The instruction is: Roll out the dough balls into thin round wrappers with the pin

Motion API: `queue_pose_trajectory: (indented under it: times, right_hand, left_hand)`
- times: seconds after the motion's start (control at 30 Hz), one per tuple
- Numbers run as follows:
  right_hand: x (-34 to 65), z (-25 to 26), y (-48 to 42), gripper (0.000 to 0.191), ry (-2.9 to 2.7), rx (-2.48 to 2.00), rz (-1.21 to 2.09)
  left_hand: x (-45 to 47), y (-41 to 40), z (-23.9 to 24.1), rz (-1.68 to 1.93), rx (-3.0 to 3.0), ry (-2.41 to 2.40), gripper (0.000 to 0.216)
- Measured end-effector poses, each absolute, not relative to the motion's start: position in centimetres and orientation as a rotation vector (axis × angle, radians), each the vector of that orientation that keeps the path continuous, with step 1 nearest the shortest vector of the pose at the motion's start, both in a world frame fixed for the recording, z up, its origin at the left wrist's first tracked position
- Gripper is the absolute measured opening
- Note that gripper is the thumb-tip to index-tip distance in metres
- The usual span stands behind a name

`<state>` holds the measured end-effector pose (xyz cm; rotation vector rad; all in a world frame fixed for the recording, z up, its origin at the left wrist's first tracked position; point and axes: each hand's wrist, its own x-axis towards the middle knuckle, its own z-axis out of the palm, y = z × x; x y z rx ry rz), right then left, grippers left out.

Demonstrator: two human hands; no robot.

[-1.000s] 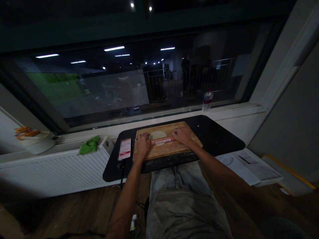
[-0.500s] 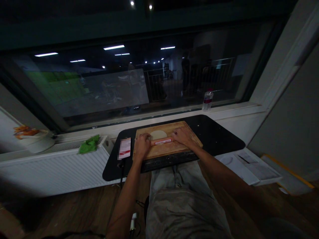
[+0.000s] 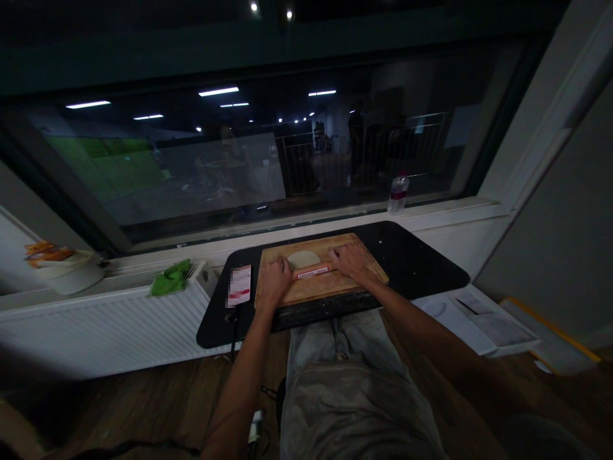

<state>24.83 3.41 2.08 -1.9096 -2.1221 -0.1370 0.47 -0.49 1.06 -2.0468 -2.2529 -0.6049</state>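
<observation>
A wooden rolling pin with a red-and-white label lies across a floured wooden board. My left hand is closed on its left end, and my right hand is closed on its right end. Just beyond the pin sits a pale, flat round of dough, its near edge partly covered by the pin. The board rests on a small black table in front of me.
Left of the board lies a white-and-red packet. A green cloth and a white bowl rest on the radiator. A plastic bottle stands on the windowsill. White boxes lie low at the right.
Both hands have shifted slightly with the rolling pin, its label now a little to the left and its right end slightly higher. The dough round stays on the board beyond it.
</observation>
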Motion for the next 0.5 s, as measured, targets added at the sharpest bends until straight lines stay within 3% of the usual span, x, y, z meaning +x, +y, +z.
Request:
queue_pose_trajectory:
  times: [0.13,0.27,0.5]
  right_hand:
    - [24.9,1.9,3.9,0.067,-2.13,-1.888,-0.118]
    - [24.8,1.6,4.5,0.074,-2.131,-1.864,-0.138]
    - [24.7,1.7,4.0,0.064,-2.153,-1.903,-0.146]
  left_hand:
    - [0.6,0.0,1.2,-0.618,-1.981,-2.277,0.059]
    - [0.5,0.6,1.5,-0.602,-2.006,-2.297,0.059]
    - [0.5,0.8,1.1,-0.471,-2.039,-2.215,0.053]
